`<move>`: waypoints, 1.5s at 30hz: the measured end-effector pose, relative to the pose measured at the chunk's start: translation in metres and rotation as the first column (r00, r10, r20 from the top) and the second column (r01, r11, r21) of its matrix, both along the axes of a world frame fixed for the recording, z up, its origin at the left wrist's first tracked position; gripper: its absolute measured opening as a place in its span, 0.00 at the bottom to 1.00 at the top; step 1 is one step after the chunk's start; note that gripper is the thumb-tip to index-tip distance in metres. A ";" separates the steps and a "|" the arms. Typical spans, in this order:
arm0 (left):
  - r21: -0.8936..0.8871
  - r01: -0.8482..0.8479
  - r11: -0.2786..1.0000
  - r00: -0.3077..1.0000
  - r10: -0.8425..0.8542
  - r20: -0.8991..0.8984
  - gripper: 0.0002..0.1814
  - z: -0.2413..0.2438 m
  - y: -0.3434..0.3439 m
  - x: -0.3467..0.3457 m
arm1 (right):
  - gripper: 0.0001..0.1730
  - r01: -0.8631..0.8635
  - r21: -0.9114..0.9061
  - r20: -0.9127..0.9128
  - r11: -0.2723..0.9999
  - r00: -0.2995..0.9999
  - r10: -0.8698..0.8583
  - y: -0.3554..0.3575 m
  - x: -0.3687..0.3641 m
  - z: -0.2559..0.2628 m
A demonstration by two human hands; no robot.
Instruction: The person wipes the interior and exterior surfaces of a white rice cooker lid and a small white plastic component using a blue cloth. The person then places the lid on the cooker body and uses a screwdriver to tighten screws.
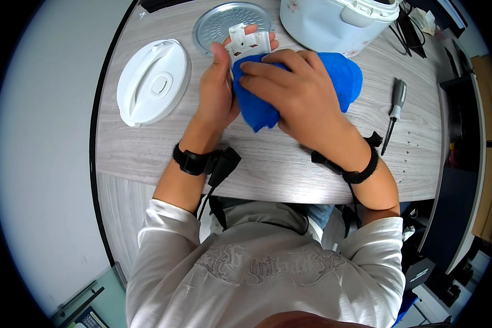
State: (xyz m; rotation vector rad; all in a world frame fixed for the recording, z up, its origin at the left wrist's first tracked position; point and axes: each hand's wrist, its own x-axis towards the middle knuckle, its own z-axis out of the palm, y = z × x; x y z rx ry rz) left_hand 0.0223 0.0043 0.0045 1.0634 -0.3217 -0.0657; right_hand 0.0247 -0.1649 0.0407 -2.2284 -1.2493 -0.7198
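My left hand (218, 84) holds a small white plastic part (249, 41) with cut-outs, its far end showing above the cloth. A blue cloth (256, 102) covers the near end of that part. Pressing the cloth against it from above are the bent fingers of my right hand (299, 88). More of the cloth hangs out to the right behind that hand. Just beyond my left fingers lies a round metal inner lid (231, 18) with a dimpled face. A white plastic outer lid (153, 82) with a carrying handle rests to the left.
A white rice cooker body (336, 28) with a flower print stands at the back right. On the right lies a grey-handled screwdriver (395, 104), with several small screws (407, 153) nearer me. Black cables (402, 33) lie at the far right. The table's front edge (270, 201) runs before my body.
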 end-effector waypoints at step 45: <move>0.324 -0.327 0.888 0.851 0.127 0.510 0.39 0.004 -0.002 -0.004 | 0.33 0.075 0.289 -0.657 0.954 0.741 0.141 -0.018 0.021 0.003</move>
